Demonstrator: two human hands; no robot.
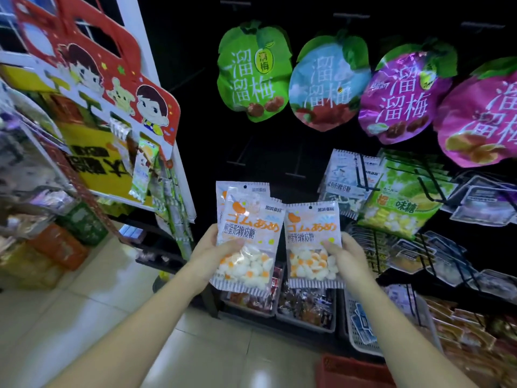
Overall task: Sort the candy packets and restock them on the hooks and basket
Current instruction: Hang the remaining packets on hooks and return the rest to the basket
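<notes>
My left hand (209,254) grips two stacked fried-egg gummy packets (246,236), white with orange lettering, held upright in front of the dark display wall. My right hand (348,257) holds one more packet of the same kind (312,242) right beside them, thumb on its front. Bare hooks (237,161) stick out of the black panel just above the packets. A wire basket (372,242) to the right holds blue-white packets (345,177) and a green durian candy bag (402,203).
Plum snack bags in green (253,71), blue (326,85) and purple (402,96) hang along the top row. Grey bins of wrapped sweets (306,306) sit low below my hands. A red cartoon display stand (112,88) rises at the left, over tiled floor (112,298).
</notes>
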